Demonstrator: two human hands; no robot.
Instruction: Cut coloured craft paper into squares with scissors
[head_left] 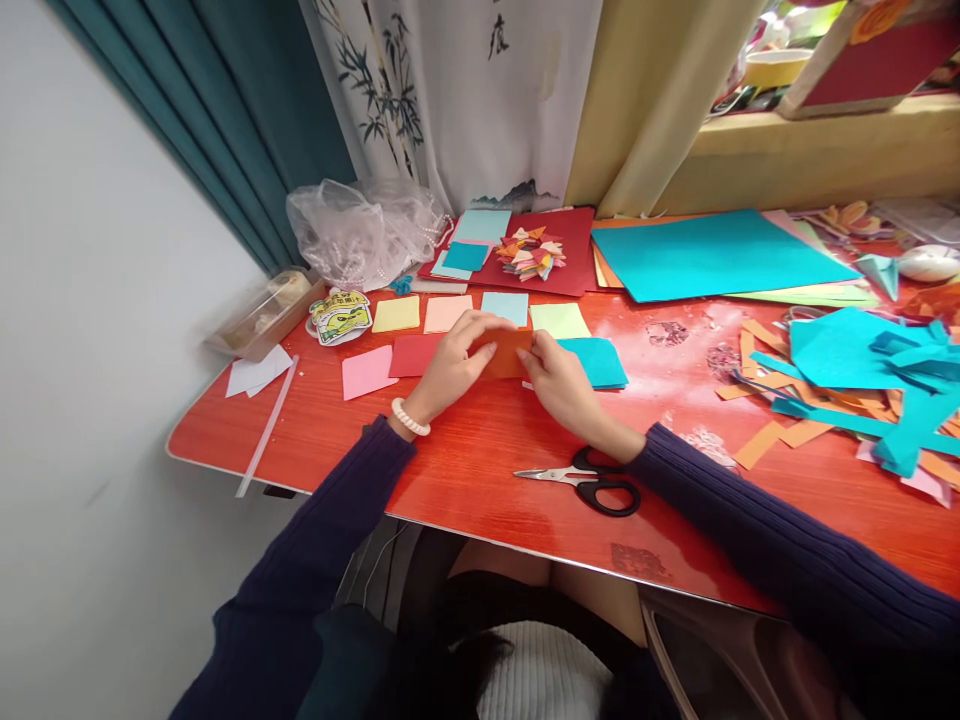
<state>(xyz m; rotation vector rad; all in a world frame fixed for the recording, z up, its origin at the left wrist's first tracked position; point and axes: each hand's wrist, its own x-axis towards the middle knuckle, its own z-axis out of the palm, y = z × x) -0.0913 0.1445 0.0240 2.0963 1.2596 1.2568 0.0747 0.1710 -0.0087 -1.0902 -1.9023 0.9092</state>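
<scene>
"Orange paper (508, 355)! Held where?"

"Over the red table (465, 455), between the left hand (456, 362) and the right hand (556, 375). Touching both, just as near to each."

"Held how?"

"Left fingers bent along the top, thumb on the front. Right thumb and finger pinching the other end. No wide-open hand."

"Pointing which way?"

"Top edge going across, from hand to hand. Maybe longest that way too, but hard to tell, with fingers over the left end."

"And close by?"

"Pale blue paper (505, 307) and green paper (562, 320) just behind. Red paper (411, 356) by the left hand. Scissors (573, 477) nearer the table's front, by the right hand, tips to the left."

"Farther off?"

"A spiky paper ring (531, 268) behind, blue scraps (840, 352) to the right."
</scene>
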